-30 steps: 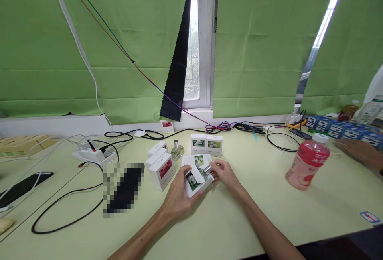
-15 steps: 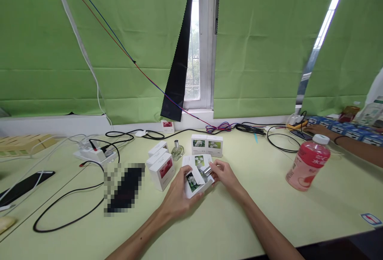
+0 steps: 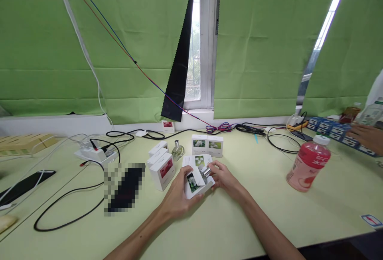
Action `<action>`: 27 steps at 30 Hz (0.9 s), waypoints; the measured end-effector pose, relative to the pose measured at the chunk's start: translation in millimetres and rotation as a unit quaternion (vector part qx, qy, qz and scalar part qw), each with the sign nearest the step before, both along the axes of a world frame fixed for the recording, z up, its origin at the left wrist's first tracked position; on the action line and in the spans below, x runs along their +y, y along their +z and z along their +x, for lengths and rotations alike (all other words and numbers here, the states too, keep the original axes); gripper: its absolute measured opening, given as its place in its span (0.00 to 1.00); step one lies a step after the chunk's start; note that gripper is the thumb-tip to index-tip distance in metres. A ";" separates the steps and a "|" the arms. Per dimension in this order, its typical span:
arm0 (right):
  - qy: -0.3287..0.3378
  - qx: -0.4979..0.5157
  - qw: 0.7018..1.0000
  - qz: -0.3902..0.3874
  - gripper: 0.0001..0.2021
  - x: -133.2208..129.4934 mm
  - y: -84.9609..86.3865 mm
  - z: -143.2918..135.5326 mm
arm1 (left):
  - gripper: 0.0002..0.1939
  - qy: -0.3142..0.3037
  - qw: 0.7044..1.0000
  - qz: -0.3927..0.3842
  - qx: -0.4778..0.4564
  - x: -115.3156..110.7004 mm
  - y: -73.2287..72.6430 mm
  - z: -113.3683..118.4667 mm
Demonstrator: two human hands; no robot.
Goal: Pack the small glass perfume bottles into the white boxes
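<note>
My left hand point(image 3: 177, 199) is wrapped round a small white perfume box point(image 3: 194, 184) with a white-flower picture, tilted just above the table. In my right hand point(image 3: 225, 177), the fingers pinch the silver cap of a clear perfume bottle point(image 3: 206, 173), whose body sits partly within the box's opening. Directly behind is another white flower-printed panel point(image 3: 201, 159); whether it is a separate box I cannot tell. Two boxes with white-flower pictures point(image 3: 207, 144) stand farther back. To the left are several white boxes with red pictures point(image 3: 163, 171) and an upright glass perfume bottle point(image 3: 178, 152).
A pink drink bottle point(image 3: 308, 166) stands at right. Another person's hand point(image 3: 366, 137) is over blue boxes point(image 3: 336, 131). Black cables point(image 3: 70, 190), a power strip point(image 3: 95, 154), a phone point(image 3: 25, 186) and a pixelated dark patch point(image 3: 127, 188) lie at left.
My hands, the box and the bottle have hardly moved. At far right, the other person's arm has drawn back to the right along the blue boxes.
</note>
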State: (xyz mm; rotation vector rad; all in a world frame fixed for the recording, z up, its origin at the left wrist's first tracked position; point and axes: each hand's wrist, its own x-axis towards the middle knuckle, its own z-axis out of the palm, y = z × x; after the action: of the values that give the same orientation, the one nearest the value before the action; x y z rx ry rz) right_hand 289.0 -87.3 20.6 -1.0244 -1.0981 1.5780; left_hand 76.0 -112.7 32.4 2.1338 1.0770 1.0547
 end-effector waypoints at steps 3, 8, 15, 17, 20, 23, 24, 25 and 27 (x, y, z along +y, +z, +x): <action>0.037 0.023 0.999 -0.022 0.24 -2.2 2.5 0.9 | 0.32 -0.003 1.000 -0.001 0.010 -0.4 0.3 -0.1; 0.076 0.067 0.994 -0.037 0.23 -5.0 4.9 0.9 | 0.32 -0.006 1.000 0.006 0.004 -0.6 0.9 -0.6; 0.077 0.090 0.991 -0.058 0.21 -5.4 4.6 -1.2 | 0.31 -0.009 1.000 0.006 -0.005 -2.5 3.7 -0.8; 0.086 0.093 0.990 -0.063 0.20 -5.4 4.7 -1.4 | 0.31 -0.008 1.000 0.005 -0.010 -2.6 3.7 -1.0; 0.109 0.099 0.987 -0.068 0.19 -5.6 4.3 -0.9 | 0.32 -0.004 1.000 0.000 -0.016 -2.4 3.3 -1.1; 0.126 0.108 0.984 -0.069 0.19 -6.3 3.7 0.2 | 0.32 -0.004 1.000 -0.005 -0.013 -2.2 3.0 -1.0; 0.130 0.111 0.983 -0.068 0.19 -6.6 3.7 0.5 | 0.32 -0.005 1.000 -0.004 -0.010 -2.2 2.9 -1.0; 0.134 0.112 0.982 -0.066 0.19 -6.9 3.7 0.7 | 0.32 -0.003 1.000 -0.003 -0.008 -2.1 2.8 -0.9; 0.140 0.109 0.982 -0.061 0.19 -7.6 3.7 0.4 | 0.32 0.000 1.000 -0.001 -0.006 -1.9 2.4 -0.9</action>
State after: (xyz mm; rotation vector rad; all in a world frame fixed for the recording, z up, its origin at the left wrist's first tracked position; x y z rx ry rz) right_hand 289.4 -94.9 24.3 -0.7763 -1.0375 1.9543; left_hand 75.1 -114.6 34.8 2.1241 1.0719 1.0645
